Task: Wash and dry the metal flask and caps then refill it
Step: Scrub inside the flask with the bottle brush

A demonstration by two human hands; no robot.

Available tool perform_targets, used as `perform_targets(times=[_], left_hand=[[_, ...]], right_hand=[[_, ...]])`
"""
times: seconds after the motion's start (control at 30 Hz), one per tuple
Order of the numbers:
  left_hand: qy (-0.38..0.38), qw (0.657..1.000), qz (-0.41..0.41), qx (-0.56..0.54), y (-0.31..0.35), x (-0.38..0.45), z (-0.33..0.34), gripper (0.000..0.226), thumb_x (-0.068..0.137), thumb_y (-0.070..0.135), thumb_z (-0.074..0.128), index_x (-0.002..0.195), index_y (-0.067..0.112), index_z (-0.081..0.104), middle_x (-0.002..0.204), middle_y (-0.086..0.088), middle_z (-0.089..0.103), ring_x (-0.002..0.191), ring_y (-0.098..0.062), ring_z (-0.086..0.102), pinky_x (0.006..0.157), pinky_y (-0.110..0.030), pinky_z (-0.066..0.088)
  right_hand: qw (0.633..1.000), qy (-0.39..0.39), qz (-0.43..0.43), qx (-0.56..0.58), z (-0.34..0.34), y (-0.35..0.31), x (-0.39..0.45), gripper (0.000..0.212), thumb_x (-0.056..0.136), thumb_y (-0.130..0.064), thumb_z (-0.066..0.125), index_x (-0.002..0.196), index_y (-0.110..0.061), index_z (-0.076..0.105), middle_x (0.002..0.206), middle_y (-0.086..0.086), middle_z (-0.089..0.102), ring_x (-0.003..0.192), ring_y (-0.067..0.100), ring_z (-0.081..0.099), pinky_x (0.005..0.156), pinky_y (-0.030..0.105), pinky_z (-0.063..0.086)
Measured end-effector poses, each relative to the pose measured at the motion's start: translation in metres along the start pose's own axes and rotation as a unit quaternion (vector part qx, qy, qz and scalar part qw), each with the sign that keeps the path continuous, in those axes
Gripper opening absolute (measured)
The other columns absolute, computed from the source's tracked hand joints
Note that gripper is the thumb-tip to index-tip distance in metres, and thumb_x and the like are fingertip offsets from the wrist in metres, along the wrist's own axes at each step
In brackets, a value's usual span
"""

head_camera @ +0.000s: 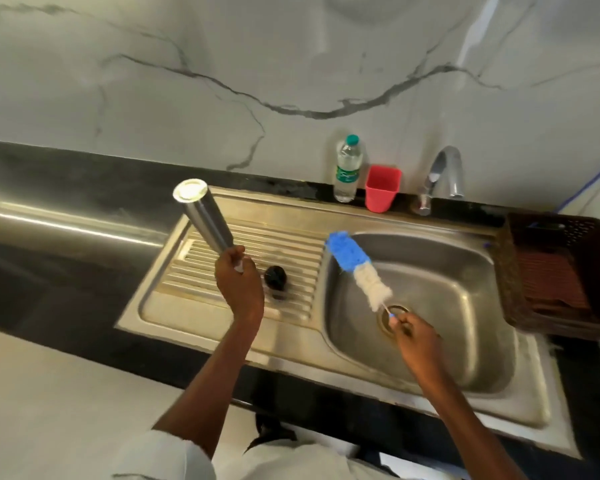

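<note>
Steel sink [430, 341] (ribbed drainboard [257, 251]), marble wall [222, 64]

The left hand [239, 282] hides the metal flask's [203, 216] mouth end; the brown basket [555, 275], right of the right hand [417, 336], is cropped.

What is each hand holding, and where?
Left hand grips the metal flask at its lower end; right hand pinches the bottle brush by its thin handle.
</note>
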State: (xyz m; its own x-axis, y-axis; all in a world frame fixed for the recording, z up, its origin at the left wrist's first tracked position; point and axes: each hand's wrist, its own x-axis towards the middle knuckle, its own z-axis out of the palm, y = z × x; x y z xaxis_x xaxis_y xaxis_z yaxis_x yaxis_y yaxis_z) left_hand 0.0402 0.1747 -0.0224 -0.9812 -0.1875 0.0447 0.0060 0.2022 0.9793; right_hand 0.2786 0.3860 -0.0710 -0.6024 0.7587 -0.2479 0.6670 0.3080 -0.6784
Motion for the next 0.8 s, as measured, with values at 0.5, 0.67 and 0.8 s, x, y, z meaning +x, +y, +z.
perform_targets(times=[0.5,0.67,0.8], left_hand=[[-0.127,0.990,-0.040,0.043,-0.016,0.160,-0.016,0.063,0.075,0.032,0.094,0.123,0.029,0.055,0.116,0.006,0.069,0.105,-0.016,0.068,0.095,-0.044,0.058],[-0.146,0.987,-0.033,-0.051,0.016,0.157,0.007,0.055,0.079,0.022,0.091,0.124,0.017,0.059,0.105,0.004,0.069,0.092,-0.009,0.069,0.086,-0.032,0.058],[-0.223,0.949,-0.101,-0.200,0.046,0.160,0.042,0.056,0.085,0.022,0.087,0.134,0.015,0.060,0.120,-0.002,0.073,0.110,-0.015,0.072,0.097,-0.034,0.059]], right_hand=[[0.991,-0.011,-0.051,0.121,0.062,-0.102,0.002,0.028,0.101,-0.019,0.063,0.077,-0.030,0.072,0.069,-0.003,0.070,0.068,0.024,0.065,0.073,0.042,0.052],[0.986,-0.002,-0.035,0.165,0.058,-0.111,-0.006,0.013,0.096,-0.031,0.070,0.085,-0.026,0.076,0.077,-0.005,0.074,0.078,0.020,0.071,0.078,0.046,0.055],[0.982,0.037,-0.035,0.182,0.045,-0.095,-0.007,0.015,0.095,-0.026,0.071,0.081,-0.027,0.075,0.067,-0.003,0.067,0.061,0.014,0.060,0.064,0.042,0.051]])
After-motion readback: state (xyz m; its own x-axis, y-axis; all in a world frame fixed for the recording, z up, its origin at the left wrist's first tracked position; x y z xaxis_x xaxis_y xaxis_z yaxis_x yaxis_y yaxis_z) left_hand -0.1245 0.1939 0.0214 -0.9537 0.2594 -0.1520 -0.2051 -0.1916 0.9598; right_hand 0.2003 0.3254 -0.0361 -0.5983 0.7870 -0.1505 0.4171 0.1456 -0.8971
